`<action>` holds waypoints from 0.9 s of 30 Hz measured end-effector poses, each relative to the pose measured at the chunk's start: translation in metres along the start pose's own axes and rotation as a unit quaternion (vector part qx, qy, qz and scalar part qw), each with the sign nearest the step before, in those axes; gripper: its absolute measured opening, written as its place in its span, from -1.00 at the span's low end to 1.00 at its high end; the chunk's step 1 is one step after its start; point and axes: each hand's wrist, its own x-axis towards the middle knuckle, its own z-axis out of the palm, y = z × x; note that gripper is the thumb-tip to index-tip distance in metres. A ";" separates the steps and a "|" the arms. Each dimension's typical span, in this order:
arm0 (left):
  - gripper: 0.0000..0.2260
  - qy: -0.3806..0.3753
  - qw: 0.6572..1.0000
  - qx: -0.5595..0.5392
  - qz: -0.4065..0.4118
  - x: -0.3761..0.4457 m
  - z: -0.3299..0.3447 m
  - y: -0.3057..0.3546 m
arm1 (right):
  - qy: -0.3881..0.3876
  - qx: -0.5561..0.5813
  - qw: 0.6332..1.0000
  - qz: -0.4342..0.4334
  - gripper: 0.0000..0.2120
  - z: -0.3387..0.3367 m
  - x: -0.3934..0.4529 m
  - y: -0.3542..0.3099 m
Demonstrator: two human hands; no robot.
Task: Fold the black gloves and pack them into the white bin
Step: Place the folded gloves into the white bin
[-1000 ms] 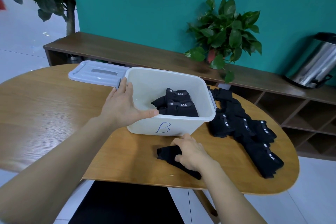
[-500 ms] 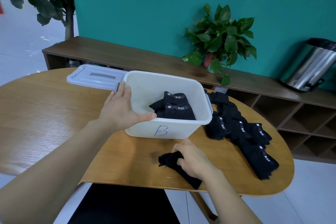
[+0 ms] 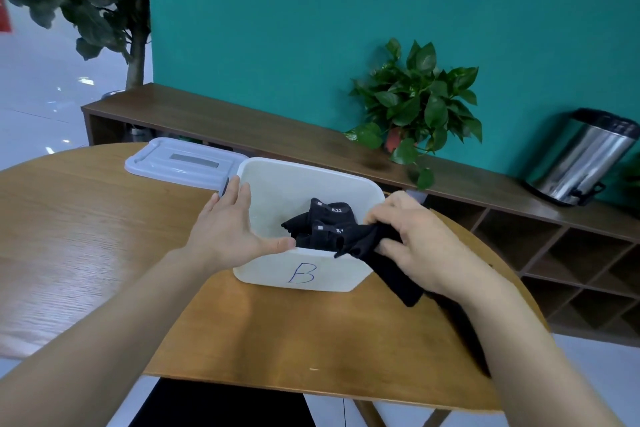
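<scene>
The table (image 3: 104, 236) carried the white bin (image 3: 346, 184) at centre, marked "B" on its near wall, with the lid (image 3: 180, 163) lying flat at the bin's 10 o'clock. The left hand (image 3: 228, 229) lay spread and flat against the bin's left wall, thumb along the near rim, gripping nothing. The right hand (image 3: 422, 246) was closed around a black glove (image 3: 381, 253) at the bin's 4 o'clock corner. The glove's long axis ran from 10 o'clock, over the rim, to 4 o'clock, where its free end hung outside the bin. The bin interior therefore lay at 10 o'clock from the grip. The fabric appeared limp and matte. Folded gloves (image 3: 329, 218) with small white labels lay inside.
</scene>
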 end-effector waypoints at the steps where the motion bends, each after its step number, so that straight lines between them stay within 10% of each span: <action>1: 0.29 0.000 1.000 -0.002 0.004 0.001 0.001 -0.002 | 0.008 -0.020 1.000 -0.007 -0.81 -0.006 0.016 0.000; 13: 0.29 0.035 0.999 -0.003 0.038 0.009 0.011 -0.018 | -0.090 -0.244 0.964 -0.059 -0.71 0.048 0.155 0.034; 27: 0.28 0.024 0.999 -0.001 0.024 0.018 0.011 -0.019 | -0.058 -0.076 0.995 0.011 -0.29 0.078 0.117 0.039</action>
